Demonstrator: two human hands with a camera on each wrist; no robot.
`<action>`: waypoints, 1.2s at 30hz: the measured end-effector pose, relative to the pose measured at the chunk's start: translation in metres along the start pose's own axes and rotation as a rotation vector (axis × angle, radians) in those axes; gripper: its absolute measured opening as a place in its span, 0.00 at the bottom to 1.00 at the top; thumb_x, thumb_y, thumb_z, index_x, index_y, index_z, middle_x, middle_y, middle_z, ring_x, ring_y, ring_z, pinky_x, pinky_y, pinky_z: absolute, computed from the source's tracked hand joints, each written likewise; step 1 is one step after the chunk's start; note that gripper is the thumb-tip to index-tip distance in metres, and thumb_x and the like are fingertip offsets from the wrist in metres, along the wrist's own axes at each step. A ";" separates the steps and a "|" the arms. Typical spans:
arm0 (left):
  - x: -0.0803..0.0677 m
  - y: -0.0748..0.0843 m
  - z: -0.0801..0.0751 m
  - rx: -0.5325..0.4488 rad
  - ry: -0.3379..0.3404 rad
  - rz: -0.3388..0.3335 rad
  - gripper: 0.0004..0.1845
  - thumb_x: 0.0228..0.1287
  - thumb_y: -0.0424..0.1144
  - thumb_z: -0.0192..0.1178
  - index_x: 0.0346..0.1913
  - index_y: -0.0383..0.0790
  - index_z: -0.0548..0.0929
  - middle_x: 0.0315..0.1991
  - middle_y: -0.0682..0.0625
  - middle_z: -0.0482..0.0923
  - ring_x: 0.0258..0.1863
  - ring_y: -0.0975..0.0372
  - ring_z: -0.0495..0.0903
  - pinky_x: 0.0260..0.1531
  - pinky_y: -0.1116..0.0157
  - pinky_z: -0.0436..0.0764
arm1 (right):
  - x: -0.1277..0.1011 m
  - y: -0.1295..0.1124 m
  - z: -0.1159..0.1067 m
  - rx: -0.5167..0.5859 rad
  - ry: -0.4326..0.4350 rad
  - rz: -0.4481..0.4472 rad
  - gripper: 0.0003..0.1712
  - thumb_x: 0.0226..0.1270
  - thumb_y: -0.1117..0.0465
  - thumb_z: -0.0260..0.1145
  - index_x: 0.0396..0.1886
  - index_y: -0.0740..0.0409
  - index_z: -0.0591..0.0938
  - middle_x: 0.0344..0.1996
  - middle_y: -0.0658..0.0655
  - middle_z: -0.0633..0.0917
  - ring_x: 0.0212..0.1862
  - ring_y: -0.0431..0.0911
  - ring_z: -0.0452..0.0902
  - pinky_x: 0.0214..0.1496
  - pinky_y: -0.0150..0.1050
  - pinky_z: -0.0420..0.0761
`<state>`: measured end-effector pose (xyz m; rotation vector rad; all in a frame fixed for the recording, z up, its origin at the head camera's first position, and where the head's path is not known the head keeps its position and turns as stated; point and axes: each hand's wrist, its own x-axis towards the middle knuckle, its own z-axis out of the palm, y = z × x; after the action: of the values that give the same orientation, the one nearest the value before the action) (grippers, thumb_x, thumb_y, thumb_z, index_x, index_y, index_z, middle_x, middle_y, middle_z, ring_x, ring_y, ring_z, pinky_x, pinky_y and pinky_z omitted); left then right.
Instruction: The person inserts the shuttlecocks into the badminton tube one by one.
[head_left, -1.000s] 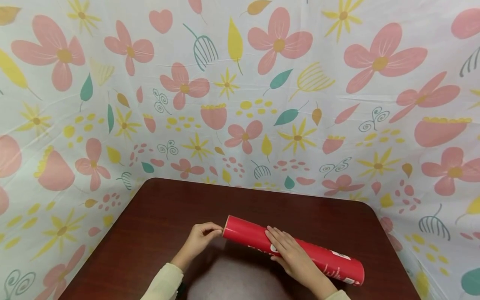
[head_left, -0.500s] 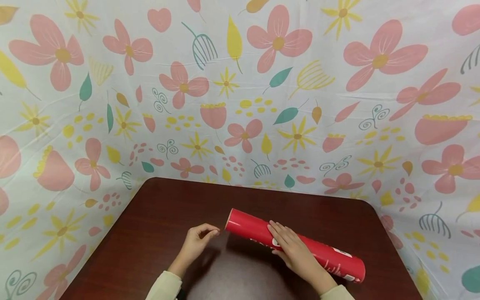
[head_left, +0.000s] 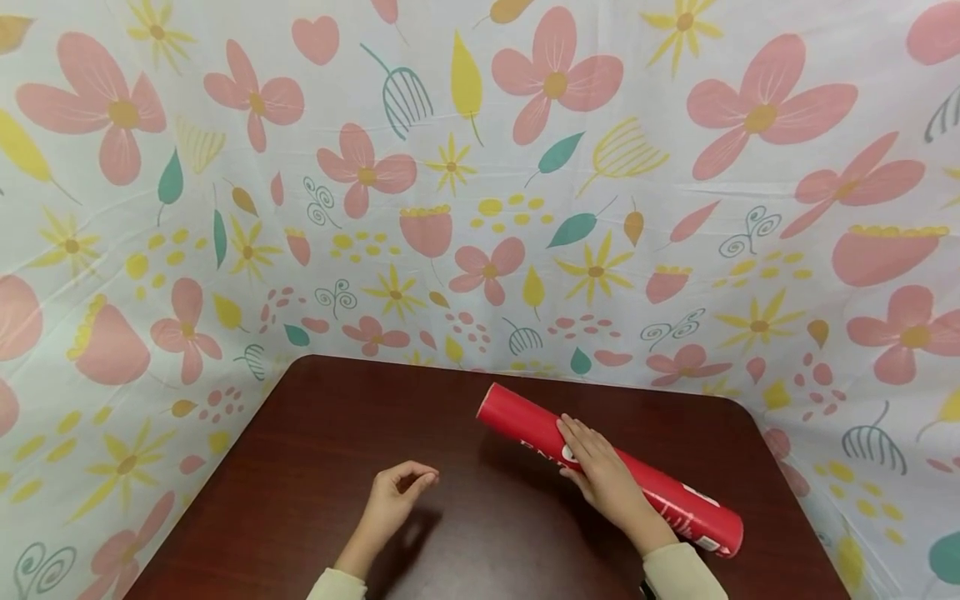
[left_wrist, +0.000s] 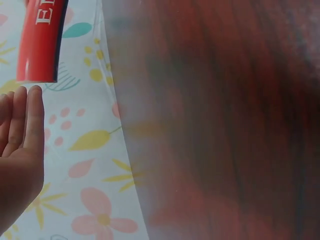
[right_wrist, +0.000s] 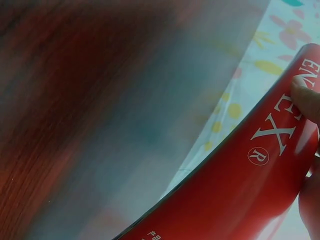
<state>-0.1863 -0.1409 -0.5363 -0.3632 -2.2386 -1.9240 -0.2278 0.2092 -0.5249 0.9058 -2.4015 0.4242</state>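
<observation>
A long red tube (head_left: pixel 615 475) with pale lettering lies slanted over the right half of the table, its left end raised. My right hand (head_left: pixel 607 483) grips it near the middle, fingers across the top and thumb (right_wrist: pixel 305 97) on the lettered side. To the left of the tube, apart from it, my left hand (head_left: pixel 393 496) hovers over the table. Its thumb and index fingertips come together; whether something tiny sits between them cannot be made out. In the left wrist view the fingers (left_wrist: pixel 35 117) point toward the tube's end.
A dark brown table (head_left: pixel 360 417) with rounded far corners fills the lower middle. White cloth (head_left: pixel 480 275) printed with flowers and leaves hangs behind it and at both sides.
The tube's left end has risen and shifted right and away. My left hand has drawn back from that end; the thin brownish thing at its fingertips no longer shows.
</observation>
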 end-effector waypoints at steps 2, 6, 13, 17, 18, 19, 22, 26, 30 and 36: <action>-0.002 0.001 -0.001 -0.017 0.004 -0.020 0.06 0.60 0.32 0.65 0.36 0.30 0.85 0.33 0.35 0.84 0.33 0.59 0.85 0.36 0.66 0.83 | 0.001 0.004 0.001 -0.012 -0.008 0.031 0.49 0.45 0.61 0.79 0.68 0.66 0.67 0.64 0.65 0.72 0.63 0.58 0.69 0.73 0.34 0.47; -0.004 0.003 -0.003 -0.047 0.016 -0.065 0.05 0.61 0.32 0.64 0.36 0.31 0.85 0.34 0.33 0.83 0.34 0.57 0.85 0.38 0.65 0.83 | 0.002 0.013 0.004 -0.017 -0.018 0.069 0.49 0.46 0.61 0.79 0.68 0.66 0.67 0.64 0.66 0.72 0.63 0.60 0.69 0.65 0.53 0.66; -0.009 0.005 -0.003 -0.079 0.040 -0.134 0.07 0.61 0.31 0.64 0.37 0.28 0.84 0.35 0.34 0.83 0.36 0.51 0.85 0.40 0.67 0.82 | 0.003 0.025 0.013 -0.009 -0.014 0.079 0.48 0.45 0.63 0.79 0.66 0.70 0.68 0.62 0.70 0.72 0.60 0.64 0.71 0.59 0.59 0.70; -0.012 0.000 -0.003 -0.070 0.044 -0.174 0.06 0.61 0.29 0.63 0.38 0.26 0.83 0.36 0.34 0.83 0.36 0.52 0.85 0.39 0.68 0.82 | 0.003 0.031 0.018 -0.014 -0.030 0.098 0.47 0.46 0.64 0.79 0.66 0.71 0.68 0.62 0.71 0.72 0.61 0.64 0.70 0.60 0.58 0.68; -0.012 -0.001 -0.003 -0.063 0.043 -0.176 0.06 0.61 0.28 0.63 0.38 0.25 0.83 0.35 0.34 0.83 0.36 0.53 0.85 0.39 0.67 0.82 | 0.003 0.031 0.019 -0.015 -0.040 0.107 0.47 0.46 0.64 0.79 0.66 0.71 0.68 0.62 0.71 0.72 0.61 0.64 0.70 0.60 0.58 0.69; -0.013 -0.002 -0.003 -0.058 0.043 -0.178 0.06 0.61 0.27 0.62 0.38 0.25 0.83 0.35 0.33 0.83 0.35 0.53 0.85 0.39 0.67 0.82 | 0.003 0.032 0.020 -0.015 -0.051 0.116 0.47 0.46 0.64 0.79 0.66 0.71 0.68 0.62 0.71 0.72 0.61 0.65 0.70 0.60 0.59 0.69; -0.013 -0.002 -0.003 -0.061 0.043 -0.184 0.06 0.61 0.26 0.62 0.38 0.23 0.82 0.35 0.34 0.83 0.35 0.53 0.85 0.39 0.67 0.82 | 0.001 0.034 0.023 -0.010 -0.091 0.148 0.46 0.47 0.65 0.78 0.66 0.71 0.68 0.62 0.72 0.72 0.61 0.65 0.69 0.60 0.60 0.68; -0.015 -0.001 -0.003 -0.072 0.040 -0.191 0.06 0.62 0.27 0.62 0.39 0.25 0.83 0.34 0.36 0.84 0.36 0.54 0.85 0.40 0.68 0.82 | -0.002 0.036 0.025 -0.008 -0.124 0.169 0.45 0.48 0.65 0.78 0.66 0.71 0.68 0.62 0.72 0.72 0.61 0.66 0.69 0.61 0.60 0.68; -0.018 -0.005 -0.004 -0.086 0.035 -0.207 0.08 0.62 0.29 0.63 0.39 0.25 0.83 0.35 0.36 0.84 0.36 0.55 0.85 0.41 0.68 0.81 | -0.003 0.038 0.027 -0.004 -0.127 0.168 0.45 0.47 0.65 0.78 0.65 0.71 0.68 0.61 0.72 0.73 0.61 0.66 0.69 0.60 0.61 0.69; -0.022 -0.007 -0.004 -0.108 0.025 -0.206 0.08 0.62 0.31 0.63 0.39 0.27 0.83 0.36 0.34 0.83 0.37 0.51 0.85 0.41 0.65 0.82 | -0.007 0.039 0.032 0.004 -0.128 0.170 0.45 0.45 0.66 0.79 0.65 0.72 0.69 0.60 0.72 0.73 0.60 0.67 0.70 0.59 0.61 0.69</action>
<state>-0.1678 -0.1478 -0.5480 -0.1245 -2.2398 -2.1432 -0.2618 0.2267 -0.5592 0.7527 -2.6071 0.4463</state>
